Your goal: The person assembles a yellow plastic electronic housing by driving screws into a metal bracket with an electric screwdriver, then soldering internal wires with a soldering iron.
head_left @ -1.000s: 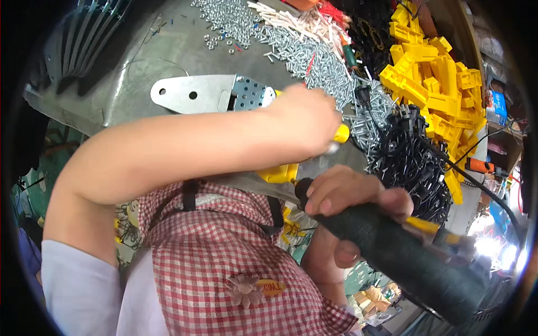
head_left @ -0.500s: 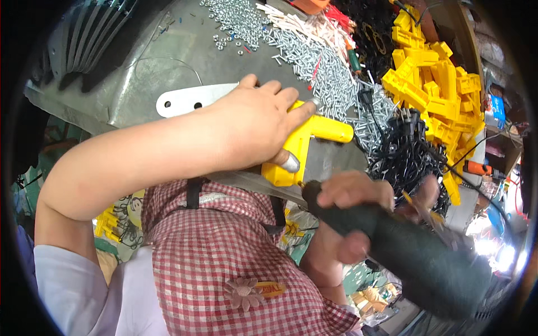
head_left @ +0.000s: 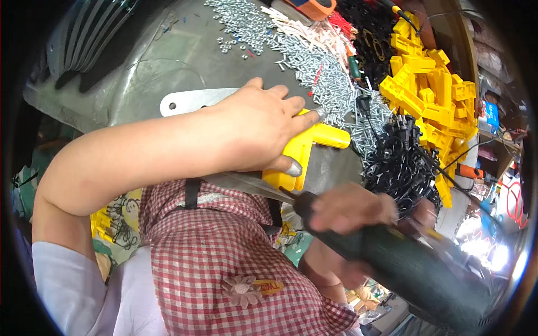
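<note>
My left hand (head_left: 260,126) presses down over a yellow plastic handle housing (head_left: 291,159) at the table's near edge, thumb and fingers gripping it. From under that hand a flat pale metal blade (head_left: 185,101) with a round hole sticks out to the left. A dark green electric screwdriver (head_left: 417,271) is in my right hand (head_left: 350,210), which is blurred by motion, its fingers wrapped round the tool's front part. The bit points up-left and its tip is at the lower end of the housing; whether it touches a screw there cannot be made out.
Loose screws (head_left: 316,73) and nuts (head_left: 241,25) spread across the metal table (head_left: 151,73). To the right lie a tangle of black power cords (head_left: 400,151) and a heap of yellow plastic housings (head_left: 431,95). Grey curved blades (head_left: 89,33) stand at the far left.
The screwdriver's front end has shifted slightly left and down against the housing, with my right hand still round it. My left hand keeps its hold on the housing.
</note>
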`<control>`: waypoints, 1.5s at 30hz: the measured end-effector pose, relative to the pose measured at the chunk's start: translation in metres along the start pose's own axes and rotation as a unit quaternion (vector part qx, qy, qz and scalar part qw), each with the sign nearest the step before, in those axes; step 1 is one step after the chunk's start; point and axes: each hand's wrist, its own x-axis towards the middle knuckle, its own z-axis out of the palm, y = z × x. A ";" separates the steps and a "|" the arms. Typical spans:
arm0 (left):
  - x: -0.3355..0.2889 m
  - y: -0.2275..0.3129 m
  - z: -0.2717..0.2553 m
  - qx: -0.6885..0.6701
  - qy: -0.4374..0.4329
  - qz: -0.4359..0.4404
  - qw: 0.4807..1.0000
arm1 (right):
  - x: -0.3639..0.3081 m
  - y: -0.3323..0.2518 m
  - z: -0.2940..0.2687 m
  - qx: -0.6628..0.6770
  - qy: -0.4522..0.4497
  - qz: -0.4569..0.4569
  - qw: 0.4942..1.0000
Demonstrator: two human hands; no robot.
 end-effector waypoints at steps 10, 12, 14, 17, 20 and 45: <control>-0.020 -0.048 0.030 0.062 0.003 0.058 0.996 | -0.010 0.034 -0.006 -0.113 -0.014 0.104 0.988; 0.013 -0.035 0.062 0.058 -0.021 0.142 0.988 | -0.014 0.035 -0.017 -0.035 0.071 0.075 0.994; 0.006 -0.026 0.066 0.054 -0.035 0.172 0.983 | -0.011 0.030 -0.012 -0.031 0.057 0.036 0.997; -0.007 -0.024 0.061 0.053 -0.063 0.193 0.978 | -0.007 0.033 -0.008 -0.051 0.070 -0.001 0.996; -0.013 -0.030 0.054 0.053 -0.084 0.183 0.978 | -0.010 0.037 -0.005 -0.131 0.105 -0.092 0.982; -0.015 0.005 -0.009 -0.026 -0.016 0.073 0.997 | 0.056 0.022 -0.035 0.025 0.177 -0.066 0.982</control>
